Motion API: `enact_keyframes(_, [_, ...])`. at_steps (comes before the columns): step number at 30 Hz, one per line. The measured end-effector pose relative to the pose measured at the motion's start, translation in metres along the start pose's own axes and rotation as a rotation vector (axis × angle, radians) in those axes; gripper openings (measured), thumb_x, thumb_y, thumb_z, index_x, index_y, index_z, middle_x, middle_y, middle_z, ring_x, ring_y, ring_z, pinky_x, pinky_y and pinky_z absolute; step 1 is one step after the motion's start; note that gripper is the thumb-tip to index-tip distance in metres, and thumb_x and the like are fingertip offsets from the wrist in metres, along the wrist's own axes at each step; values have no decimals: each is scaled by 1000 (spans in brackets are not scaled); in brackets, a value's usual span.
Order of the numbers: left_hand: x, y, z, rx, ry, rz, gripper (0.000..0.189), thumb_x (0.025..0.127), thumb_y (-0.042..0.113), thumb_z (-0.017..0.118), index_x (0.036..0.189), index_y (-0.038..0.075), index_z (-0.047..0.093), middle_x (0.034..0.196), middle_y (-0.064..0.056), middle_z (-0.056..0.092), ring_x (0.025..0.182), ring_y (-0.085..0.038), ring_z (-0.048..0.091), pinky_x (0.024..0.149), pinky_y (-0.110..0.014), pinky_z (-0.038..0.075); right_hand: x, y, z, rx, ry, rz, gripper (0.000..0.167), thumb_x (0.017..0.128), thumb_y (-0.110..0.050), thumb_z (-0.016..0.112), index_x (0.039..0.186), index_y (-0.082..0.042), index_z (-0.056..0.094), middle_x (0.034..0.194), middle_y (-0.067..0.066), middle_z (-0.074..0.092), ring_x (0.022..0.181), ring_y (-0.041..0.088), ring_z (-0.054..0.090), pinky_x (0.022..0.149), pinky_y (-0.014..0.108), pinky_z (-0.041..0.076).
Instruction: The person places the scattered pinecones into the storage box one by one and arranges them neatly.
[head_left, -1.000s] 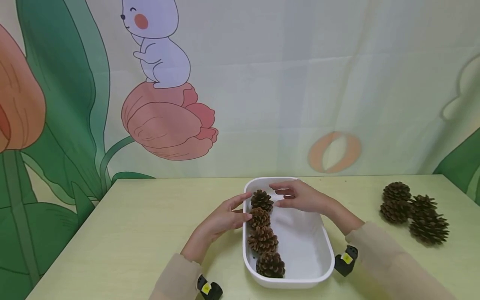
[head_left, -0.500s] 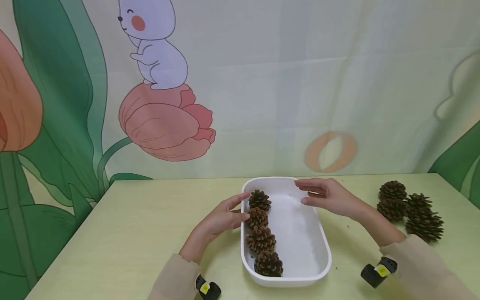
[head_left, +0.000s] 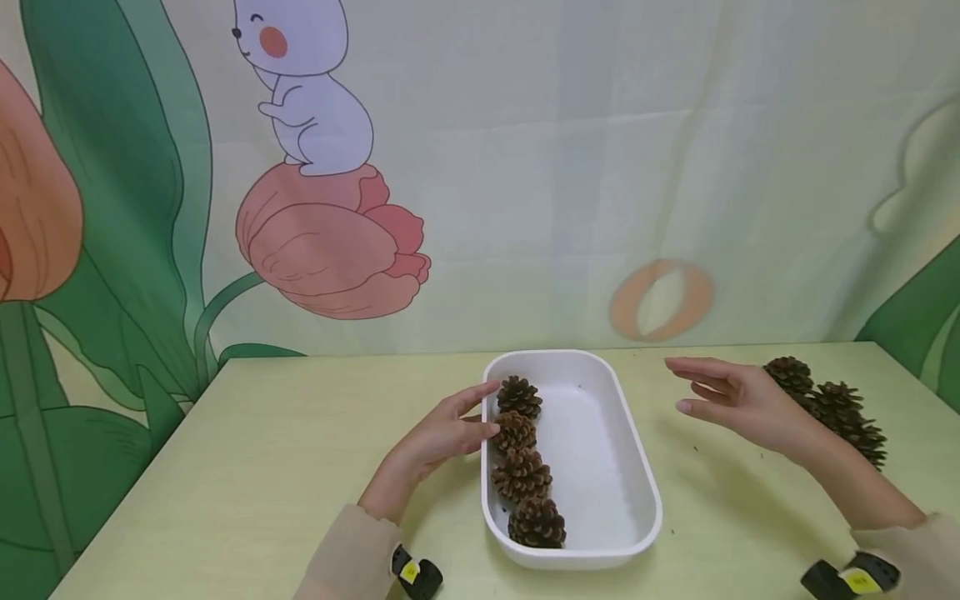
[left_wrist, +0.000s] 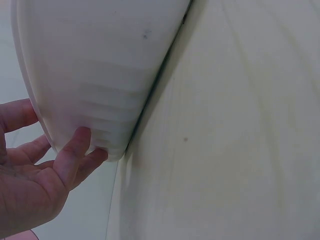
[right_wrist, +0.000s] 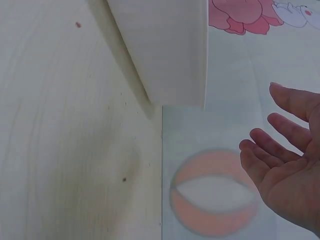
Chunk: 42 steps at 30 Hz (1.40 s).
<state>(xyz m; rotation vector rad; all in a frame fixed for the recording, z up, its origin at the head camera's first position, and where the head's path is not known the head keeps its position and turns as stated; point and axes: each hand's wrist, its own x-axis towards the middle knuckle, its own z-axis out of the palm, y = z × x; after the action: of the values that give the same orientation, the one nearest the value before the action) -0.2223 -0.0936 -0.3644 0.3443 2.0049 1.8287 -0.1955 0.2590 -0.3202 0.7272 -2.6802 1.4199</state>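
Observation:
A white plastic tray (head_left: 600, 467) lies lengthwise on the table, with several brown pine cones (head_left: 522, 475) lined up along its left side. My left hand (head_left: 438, 437) holds the tray's left rim near the far end. In the left wrist view, some fingers (left_wrist: 75, 150) of that hand lie against the outer wall, while others reach over the rim. To the right of the tray, my right hand (head_left: 750, 408) hovers with loosely bent fingers and nothing in them. Behind that hand and forearm, a second group of pine cones (head_left: 836, 404) is partly hidden.
The pale yellow table (head_left: 300, 467) ends at a printed backdrop (head_left: 480, 208) just past the tray. Small dark crumbs (right_wrist: 124, 179) dot the tabletop right of the tray. A black wrist camera (head_left: 847, 575) sits at the right sleeve.
My right hand has moved from above the tray, beside the farthest pine cone, rightward toward the separate group. My left hand has stayed at the rim. The cones in the tray have not moved.

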Motion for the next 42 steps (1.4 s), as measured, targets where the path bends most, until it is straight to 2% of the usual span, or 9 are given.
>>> enact_keyframes(5, [0,1,0,-1,-6,5,60,86,-4,53,141,7,32,145,-24,23,125,-40,38,93,-40,45,-19,9,-18,-7,56,9,51,86,-8,61,132,5,42,123,-25,45,110,-16,42,87,7,41])
enact_keyframes(21, [0,0,-1,1,-3,11,60,86,-4,53,142,6,31,146,-23,20,125,-40,37,93,-41,45,-70,51,-58,-172,242,229,62,88,-17,61,141,-6,31,122,-32,36,97,-31,33,81,-2,36])
enact_keyframes(24, [0,0,-1,-2,-3,8,60,86,-4,53,142,6,31,146,-23,20,125,-40,37,93,-41,45,-79,70,-64,-190,246,285,67,89,-22,59,144,-9,24,139,-14,34,117,-19,32,82,-3,33])
enact_keyframes(27, [0,0,-1,-4,-4,8,60,86,-4,53,142,6,31,146,-24,20,124,-41,37,93,-41,45,-87,101,-70,-259,283,337,68,89,-32,58,145,-24,21,146,-13,23,120,-21,23,82,-4,28])
enact_keyframes(28, [0,0,-1,-3,-4,9,60,86,-4,53,142,6,31,146,-24,20,124,-40,37,93,-41,45,-89,108,-72,-258,288,344,68,89,-32,57,145,-23,19,150,-5,19,130,-11,19,91,0,28])
enact_keyframes(33, [-1,0,-1,-5,-4,13,60,86,-4,52,141,6,32,146,-24,20,124,-40,38,93,-41,45,-100,146,-83,-310,345,369,70,88,-35,57,145,-26,18,149,-14,15,132,-10,11,104,12,24])
enact_keyframes(38, [-2,-1,-1,-4,-9,19,60,86,-5,52,141,5,32,145,-25,20,123,-40,39,93,-41,45,-111,195,-93,-362,433,380,73,84,-41,61,144,-32,21,141,-28,17,126,-15,17,78,-8,21])
enact_keyframes(40, [-2,-1,0,-2,-8,18,60,86,-4,52,141,6,32,145,-25,21,123,-40,39,93,-41,45,-112,203,-95,-341,426,394,76,84,-41,61,146,-26,20,149,-12,15,137,11,18,96,5,27])
enact_keyframes(42, [-2,-1,0,-3,-10,18,60,86,-5,52,141,6,32,145,-25,21,123,-40,39,93,-41,45,-112,207,-95,-324,407,421,80,84,-41,62,147,-20,17,152,9,13,132,39,21,105,32,30])
